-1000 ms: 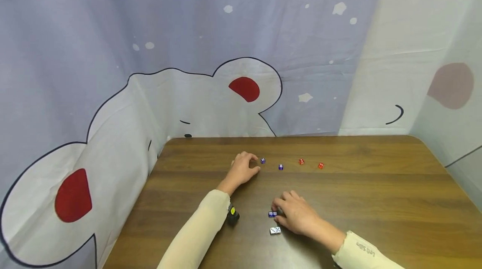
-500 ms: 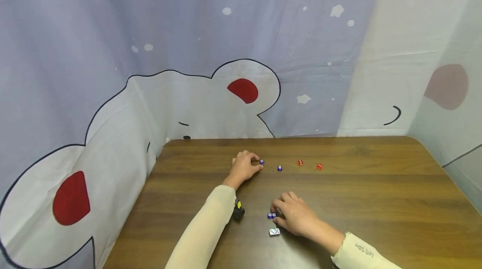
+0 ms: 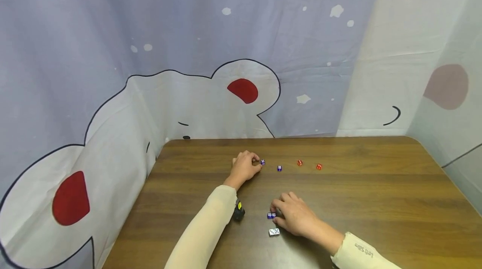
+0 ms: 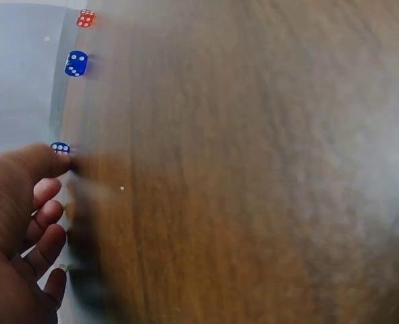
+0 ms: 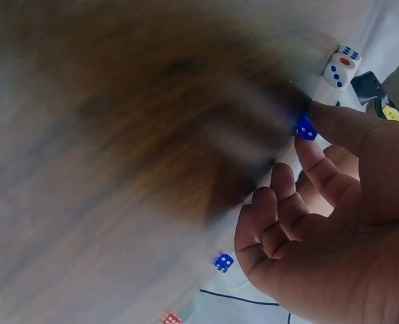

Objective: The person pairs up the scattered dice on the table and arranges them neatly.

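In the head view my left hand (image 3: 244, 166) rests low at the far side of the table, its curved thumb and forefinger beside a blue die (image 3: 262, 162). From the left wrist, the thumb partly covers that die, which sits past the thumb rather than between the fingertips. Two blue dice (image 3: 271, 215) lie side by side nearer the front. My right hand (image 3: 295, 213) holds this pair between thumb and forefinger; in the right wrist view one blue die (image 5: 307, 128) shows in the pinch. Two white dice (image 3: 274, 232) sit together just in front.
Another single blue die (image 3: 279, 168) and two red dice (image 3: 299, 162), (image 3: 319, 167) form a loose row to the right of my left hand. A patterned curtain (image 3: 211, 106) hangs behind the far edge of the wooden table (image 3: 376, 202).
My left hand came right to the far blue die, its fingertips closing in around it, then drew back very slightly. My right hand has stayed at the blue pair.
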